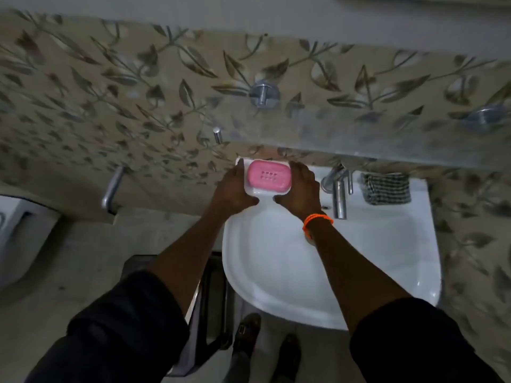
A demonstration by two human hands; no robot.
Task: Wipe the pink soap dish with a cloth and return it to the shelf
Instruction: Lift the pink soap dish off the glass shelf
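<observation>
Both hands clasp the pink soap dish (268, 176) by its white base; the left hand (232, 189) curls round the left end, the right hand (300, 189) round the right end, thumbs tucked under the near edge; the dish sits level between them, held above the back left corner of the white basin (373, 272), close against the leaf-patterned wall tiles (110, 106); whether it rests on the basin rim or hangs free I cannot tell. As I judge it, the wiping is not under way; a checked cloth (386, 188) lies folded on the basin ledge right of the tap (338, 189), well apart from either hand; wiping and the return both seem left to do. No shelf is clearly visible; the frame is dim and blurred; the fingertips behind the dish are hidden.
</observation>
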